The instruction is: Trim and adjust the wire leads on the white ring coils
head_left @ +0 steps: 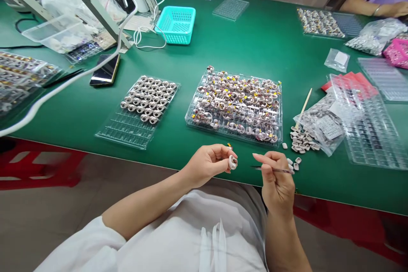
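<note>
My left hand (206,164) is closed, pinching a small off-white earbud housing (233,162) between thumb and fingers at the table's front edge. Dark and reddish parts show inside the housing, and a bit of yellow sticks up above the fingertips. A short way to the right, my right hand (278,185) grips a pair of thin metal tweezers (286,171), its index finger stretched out. The tweezers' tip points toward the housing and stays apart from it. Beyond both hands lies a clear tray (188,121) heaped with similar housings bearing wires and yellow tabs.
Left of centre, a second tray (124,129) holds rows of housings. Small off-white caps (302,141) lie loose at right beside a bag of caps (328,125) and a wooden stick (306,101). Farther back are a turquoise basket (177,37), a phone (105,71) and a co-worker's arm (360,5).
</note>
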